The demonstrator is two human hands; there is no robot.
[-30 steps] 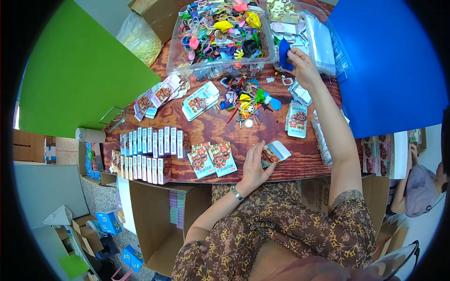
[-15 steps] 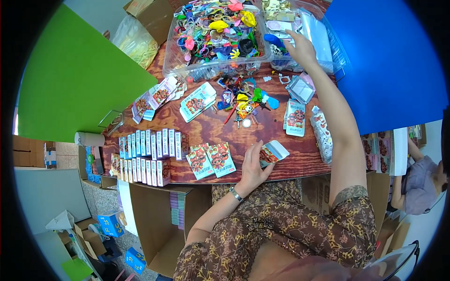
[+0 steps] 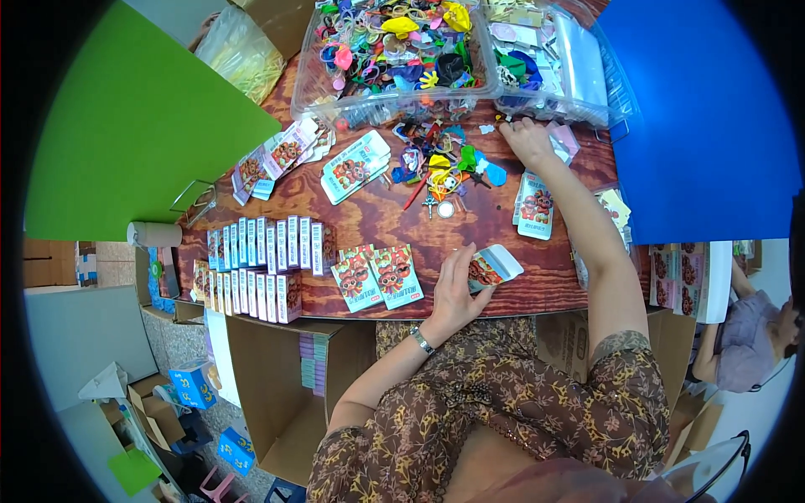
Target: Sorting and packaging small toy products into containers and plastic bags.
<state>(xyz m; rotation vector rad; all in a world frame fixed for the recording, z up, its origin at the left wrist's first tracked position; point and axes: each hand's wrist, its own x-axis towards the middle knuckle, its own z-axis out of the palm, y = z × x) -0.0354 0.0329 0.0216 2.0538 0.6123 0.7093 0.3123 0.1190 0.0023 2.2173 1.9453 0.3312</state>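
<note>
— Head view, six o'clock: left hand (image 3: 457, 293) curled round a small open-flapped carton (image 3: 493, 268) at the table's (image 3: 352, 214) near edge, fingers closed on it.
— And at one o'clock?
— Right hand (image 3: 528, 138) stretched to the foot of the clear bin (image 3: 553, 50), fingertips down among loose trinkets (image 3: 440, 163); pinching anything or not, cannot tell.
— Done so far?
— Judging by the layout: rows of upright closed cartons (image 3: 260, 268) at nine o'clock, apparently finished. Two flat cartons (image 3: 377, 277) beside the left hand, more flat ones (image 3: 356, 166) at eleven, seemingly unfilled. Heaped trinkets left in the big tray (image 3: 394, 50) at twelve.
</note>
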